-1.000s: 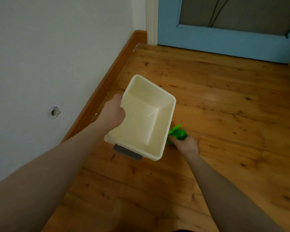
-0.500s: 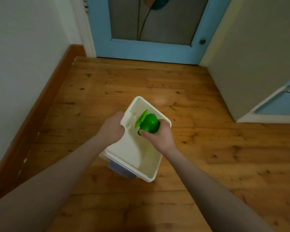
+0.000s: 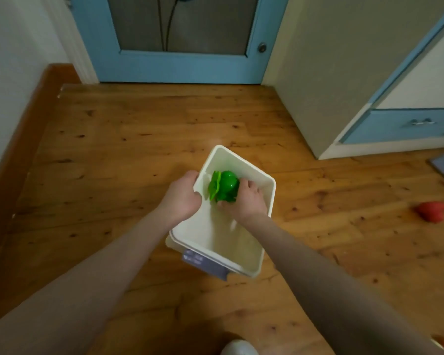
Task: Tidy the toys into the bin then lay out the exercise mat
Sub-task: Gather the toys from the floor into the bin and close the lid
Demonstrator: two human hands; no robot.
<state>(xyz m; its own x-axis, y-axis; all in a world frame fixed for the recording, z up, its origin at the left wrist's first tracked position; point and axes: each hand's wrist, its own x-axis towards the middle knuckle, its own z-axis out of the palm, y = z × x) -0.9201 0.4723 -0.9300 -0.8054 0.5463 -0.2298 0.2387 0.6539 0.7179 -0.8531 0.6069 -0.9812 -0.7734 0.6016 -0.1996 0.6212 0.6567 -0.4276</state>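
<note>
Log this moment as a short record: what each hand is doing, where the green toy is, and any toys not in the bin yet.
left hand: grips the bin by its left rim
right hand: holds the green toy
green toy: inside the bin's open top, in the grip, not released
not in the bin: red toy, on the wooden floor at right

Bare left hand [image 3: 182,198], bare right hand [image 3: 245,202], forearms [image 3: 108,265] uncovered, whitish shoe toe [image 3: 239,349] below.
</note>
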